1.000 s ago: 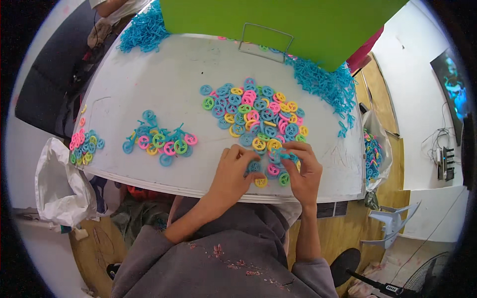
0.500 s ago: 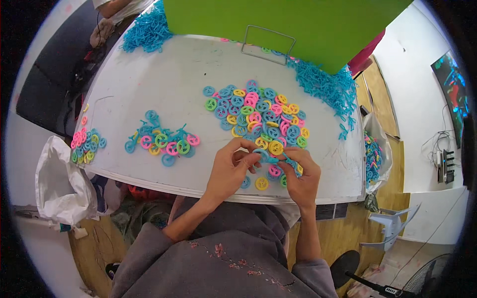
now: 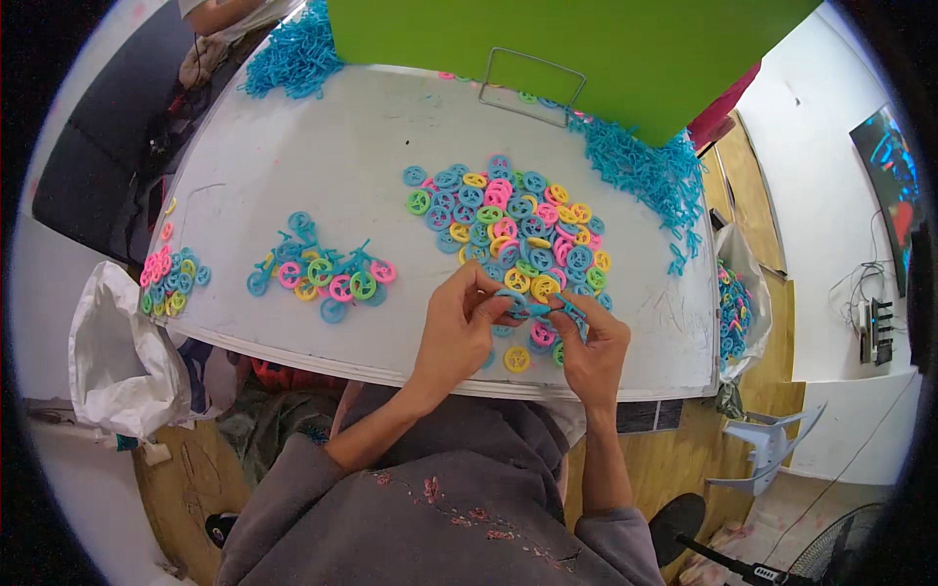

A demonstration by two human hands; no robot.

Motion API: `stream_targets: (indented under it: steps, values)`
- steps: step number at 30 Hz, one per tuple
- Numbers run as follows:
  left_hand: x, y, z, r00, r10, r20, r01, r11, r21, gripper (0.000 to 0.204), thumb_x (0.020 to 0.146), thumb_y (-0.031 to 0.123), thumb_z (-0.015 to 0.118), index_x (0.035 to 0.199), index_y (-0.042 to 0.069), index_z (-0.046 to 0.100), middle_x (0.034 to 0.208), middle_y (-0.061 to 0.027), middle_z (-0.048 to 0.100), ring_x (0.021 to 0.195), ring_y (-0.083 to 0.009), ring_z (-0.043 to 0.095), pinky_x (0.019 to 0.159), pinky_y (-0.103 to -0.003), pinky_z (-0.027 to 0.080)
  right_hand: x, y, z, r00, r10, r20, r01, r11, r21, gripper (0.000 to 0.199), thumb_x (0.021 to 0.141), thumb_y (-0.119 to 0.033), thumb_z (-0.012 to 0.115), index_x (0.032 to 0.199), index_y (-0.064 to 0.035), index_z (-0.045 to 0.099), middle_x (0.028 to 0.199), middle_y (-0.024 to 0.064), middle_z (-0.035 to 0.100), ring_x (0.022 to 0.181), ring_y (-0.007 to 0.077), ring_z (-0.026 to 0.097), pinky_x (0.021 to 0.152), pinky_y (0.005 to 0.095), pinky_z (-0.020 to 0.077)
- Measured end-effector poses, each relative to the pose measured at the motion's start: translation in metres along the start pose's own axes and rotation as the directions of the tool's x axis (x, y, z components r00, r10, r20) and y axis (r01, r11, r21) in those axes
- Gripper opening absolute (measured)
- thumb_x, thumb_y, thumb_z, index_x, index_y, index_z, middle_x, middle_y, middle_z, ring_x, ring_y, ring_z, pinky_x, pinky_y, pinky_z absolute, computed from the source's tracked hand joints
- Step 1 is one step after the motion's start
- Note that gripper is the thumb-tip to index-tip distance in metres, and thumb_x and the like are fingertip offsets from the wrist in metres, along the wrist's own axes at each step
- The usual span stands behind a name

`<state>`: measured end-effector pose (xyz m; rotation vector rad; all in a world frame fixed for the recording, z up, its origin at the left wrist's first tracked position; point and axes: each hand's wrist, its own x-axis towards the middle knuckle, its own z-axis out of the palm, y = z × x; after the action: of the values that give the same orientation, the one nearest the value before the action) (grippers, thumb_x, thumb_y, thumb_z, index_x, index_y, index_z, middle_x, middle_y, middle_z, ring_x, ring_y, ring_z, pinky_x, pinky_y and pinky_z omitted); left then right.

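My left hand [image 3: 461,327] and my right hand [image 3: 592,344] meet just above the near edge of the white table [image 3: 322,146], both pinching a small blue plastic frame piece [image 3: 535,311] between the fingertips. Beside and under the hands lie loose wheels, a yellow wheel [image 3: 517,359] nearest the table edge. Just beyond the hands spreads a pile of small plastic wheels [image 3: 508,227] in blue, pink, yellow and green. To the left on the table lies a cluster of put-together toy bicycles [image 3: 322,272] with blue frames and coloured wheels.
Heaps of blue frame pieces lie at the far left [image 3: 293,59] and far right [image 3: 645,171] of the table. A green board [image 3: 586,49] stands behind a wire stand [image 3: 532,76]. A smaller wheel heap [image 3: 168,283] lies at the left edge above a white bag [image 3: 117,356]. A clear bag of parts [image 3: 733,303] hangs right.
Both hands have lifted from the table near the front edge and come together, now holding the blue piece a little higher and farther from me.
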<state>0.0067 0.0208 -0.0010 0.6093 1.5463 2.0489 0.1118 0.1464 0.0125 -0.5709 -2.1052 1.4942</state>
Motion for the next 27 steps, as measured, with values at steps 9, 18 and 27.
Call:
stream_targets:
  steps: [9, 18, 27]
  values:
    - [0.006, -0.003, -0.007, 0.960, -0.275, 0.057, 0.280, 0.950, -0.137, 0.005, 0.089, -0.004, 0.051, 0.090, 0.000, 0.048, 0.086, -0.0073, 0.059, 0.075, -0.0138, 0.060, 0.064, -0.029, 0.056, 0.006, 0.003, -0.005, 0.950, -0.309, 0.054, 0.312, 0.917, -0.248, 0.019, 0.077, 0.008, 0.064, 0.095, 0.0056, 0.066, 0.089, 0.0118, 0.067, 0.089, 0.0208, 0.062, 0.082, 0.0301, 0.0473]
    - [-0.002, 0.001, 0.005, 0.999, -0.038, -0.036, 0.040, 0.997, 0.061, 0.007, 0.089, -0.005, 0.051, 0.089, -0.001, 0.047, 0.084, -0.0075, 0.058, 0.073, -0.0128, 0.060, 0.057, -0.027, 0.056, 0.001, 0.005, -0.001, 0.997, 0.066, -0.028, -0.066, 0.998, -0.004, 0.016, 0.078, 0.002, 0.067, 0.094, 0.0036, 0.067, 0.088, 0.0115, 0.068, 0.081, 0.0169, 0.062, 0.074, 0.0284, 0.0481]
    - [0.005, -0.005, -0.008, 0.941, -0.331, 0.067, 0.337, 0.912, -0.234, 0.005, 0.093, 0.005, 0.052, 0.090, 0.004, 0.048, 0.091, -0.0069, 0.060, 0.084, -0.0154, 0.063, 0.068, -0.028, 0.054, 0.000, 0.008, 0.010, 0.903, -0.407, -0.135, 0.335, 0.866, -0.370, 0.023, 0.069, 0.007, 0.068, 0.092, 0.0014, 0.067, 0.087, 0.0133, 0.068, 0.083, 0.0269, 0.065, 0.083, 0.0372, 0.0485]
